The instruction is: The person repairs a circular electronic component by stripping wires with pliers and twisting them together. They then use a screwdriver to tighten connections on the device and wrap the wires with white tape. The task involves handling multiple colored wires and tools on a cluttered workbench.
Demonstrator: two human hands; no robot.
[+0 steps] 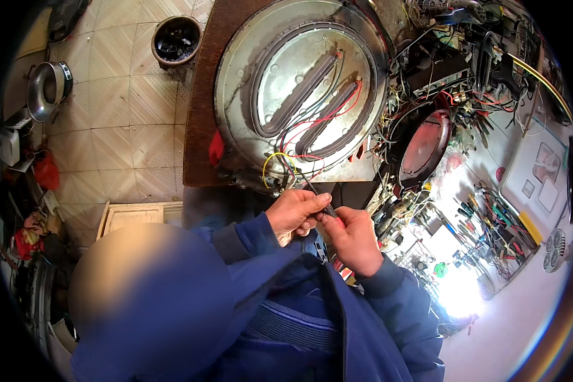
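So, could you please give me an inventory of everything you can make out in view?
Metal pan: one, silver, on the table
Heating element: one, dark grey, looped inside the pan
Wires: several, red, black and yellow, over the pan
Table: one, brown, top centre
Pot: one, brownish, on the floor
Floor: one, beige tiles, upper left
Metal bowl: one, silver, far left
Round dish: one, red, right of the pan
Tools: many, mixed colours, right
Dark piece: one, blackish, between the hands, kind unclear
Left hand: one, bare, blue sleeve, centre
Right hand: one, bare, blue sleeve, centre
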